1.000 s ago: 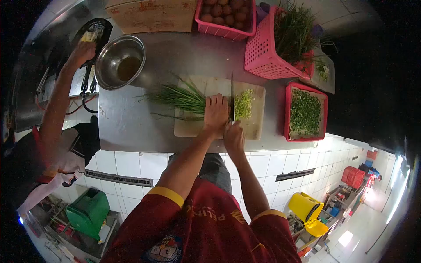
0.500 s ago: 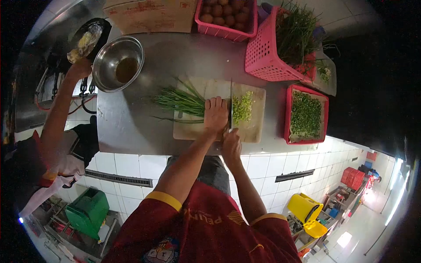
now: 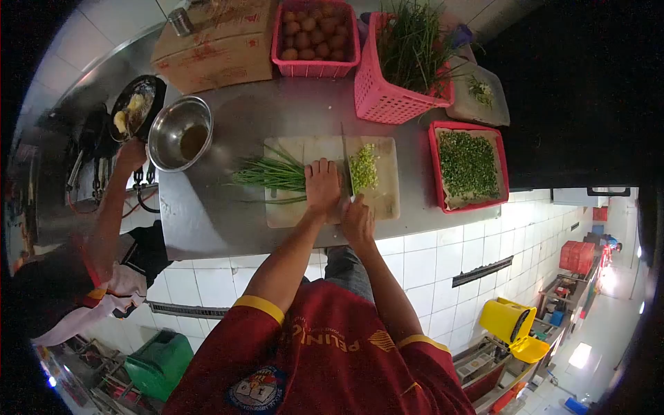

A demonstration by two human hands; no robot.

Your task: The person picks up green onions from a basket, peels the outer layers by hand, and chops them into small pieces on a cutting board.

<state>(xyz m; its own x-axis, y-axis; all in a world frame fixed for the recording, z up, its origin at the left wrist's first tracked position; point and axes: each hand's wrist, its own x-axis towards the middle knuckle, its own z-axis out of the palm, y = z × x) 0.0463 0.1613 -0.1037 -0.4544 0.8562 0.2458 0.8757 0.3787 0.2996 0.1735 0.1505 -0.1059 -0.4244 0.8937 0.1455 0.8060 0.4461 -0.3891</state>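
Observation:
Across the pale cutting board [image 3: 384, 200] lies a bunch of spring onions [image 3: 273, 174], leafy ends to the left. My left hand [image 3: 323, 187] presses down on the bunch near its right end, fingers together and covering the stalks under them. In my right hand [image 3: 357, 221] is the handle of a kitchen knife [image 3: 348, 162], fingers wrapped round it. Its blade points away from me, right beside my left hand. Chopped spring onion [image 3: 364, 168] is heaped on the board just right of the blade.
A steel bowl [image 3: 158, 142] with brown liquid stands left. At the back are a cardboard box [image 3: 214, 59], a pink basket of eggs [image 3: 315, 68] and a pink basket of greens [image 3: 394, 107]. A red tray [image 3: 437, 166] sits right. A co-worker's hand [image 3: 131, 153] is at a pan [image 3: 155, 104].
The camera view has shifted, so the board and tabletop sit further left and things at the back show more. My hands keep their places on the spring onions and knife.

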